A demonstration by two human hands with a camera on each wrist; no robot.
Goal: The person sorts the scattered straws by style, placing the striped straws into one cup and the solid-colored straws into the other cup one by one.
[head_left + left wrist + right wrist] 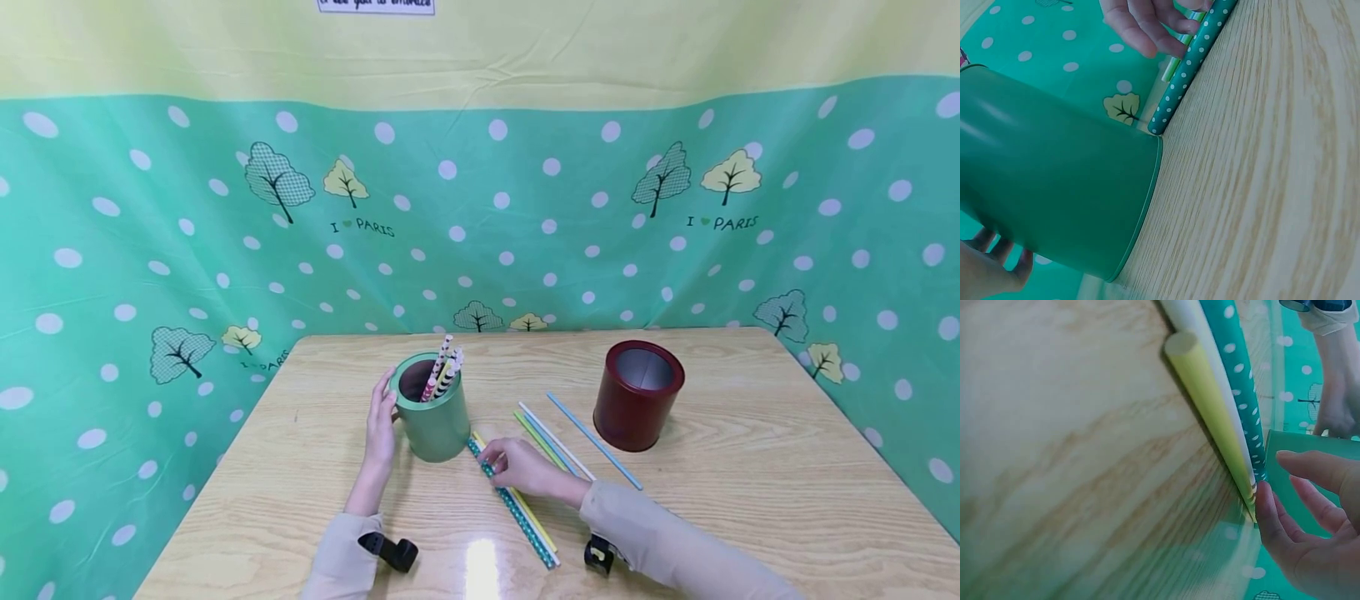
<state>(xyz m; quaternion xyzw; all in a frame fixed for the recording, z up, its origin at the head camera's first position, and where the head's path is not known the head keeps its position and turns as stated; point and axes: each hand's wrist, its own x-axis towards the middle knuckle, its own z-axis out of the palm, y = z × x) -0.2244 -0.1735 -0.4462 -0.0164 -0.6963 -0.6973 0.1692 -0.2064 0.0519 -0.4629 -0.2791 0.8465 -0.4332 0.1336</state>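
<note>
A green can [431, 425] stands upright on the table, several patterned sticks [444, 371] poking out of its mouth. My left hand [381, 425] holds the can's left side, fingers bent against the wall in the left wrist view. Just right of the can's base lie a green polka-dot stick [521, 525], a yellow stick [1200, 384] and a white stick [1186, 315], side by side. Above their far ends is my right hand [525, 467]. Its thumb and fingertips stand apart beside the polka-dot stick; whether they touch it I cannot tell.
Further right, several thin sticks lie loose: a light blue one [592, 439], a white one [555, 439] and a lime one [538, 437]. A dark red can [636, 412] stands at the back right of the wooden table [757, 467]. Behind it hangs a dotted green cloth [525, 275].
</note>
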